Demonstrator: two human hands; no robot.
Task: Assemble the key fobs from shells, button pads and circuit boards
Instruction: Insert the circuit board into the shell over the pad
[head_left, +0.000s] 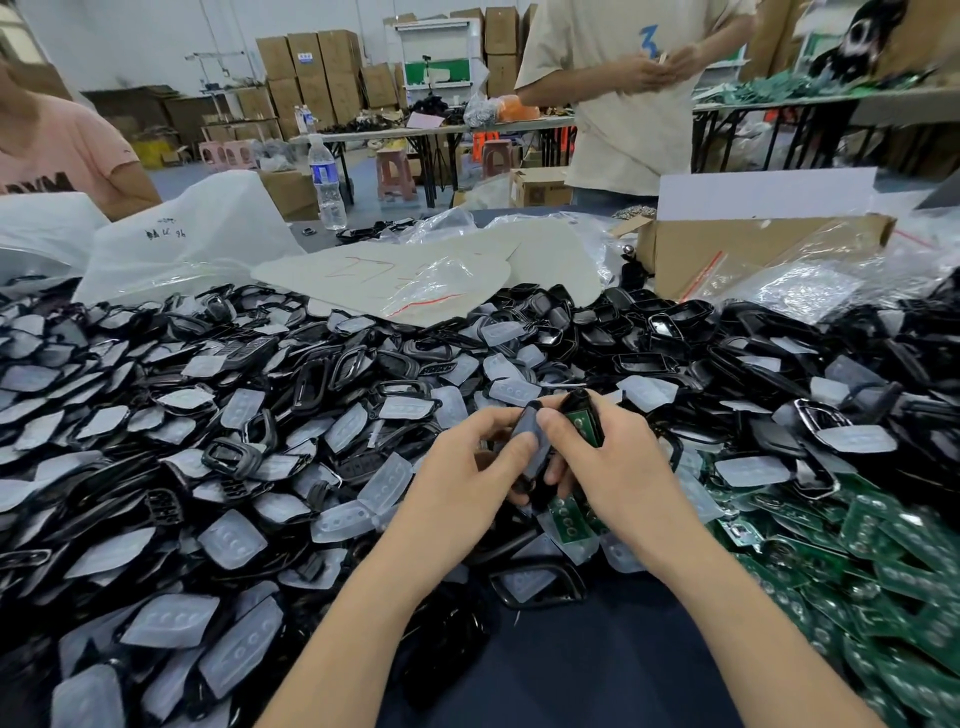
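Gripping a shell (581, 404), right hand (621, 470) meets left hand (460, 470) pinching button pad (527, 428).

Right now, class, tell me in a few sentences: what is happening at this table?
Someone is putting a key fob together. The right hand holds a black shell with a green circuit board in it; the left hand holds another dark piece beside it. Loose shells, clear button pads and boards are heaped around.
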